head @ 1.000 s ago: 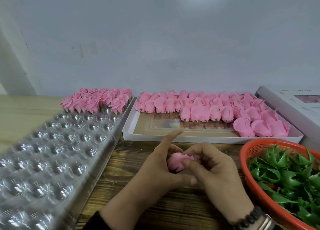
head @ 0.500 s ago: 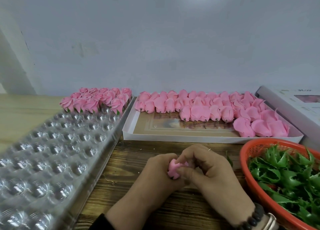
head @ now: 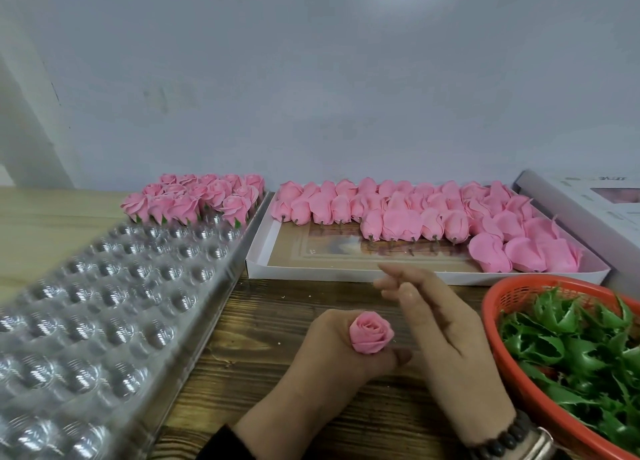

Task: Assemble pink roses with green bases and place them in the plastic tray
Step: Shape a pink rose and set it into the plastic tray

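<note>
Left hand [head: 332, 352] grips rose [head: 371, 333]; right hand [head: 440, 317] loose, empty; squeeze harder and petals crush before green bases [head: 568, 348] go on.

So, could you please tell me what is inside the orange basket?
The orange basket holds a pile of green bases; its bottom is covered by them.

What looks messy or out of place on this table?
Little stands out. In the white box, the pink buds at the right end lie loose and splayed, not in rows. Small crumbs speckle the wooden table.
</note>
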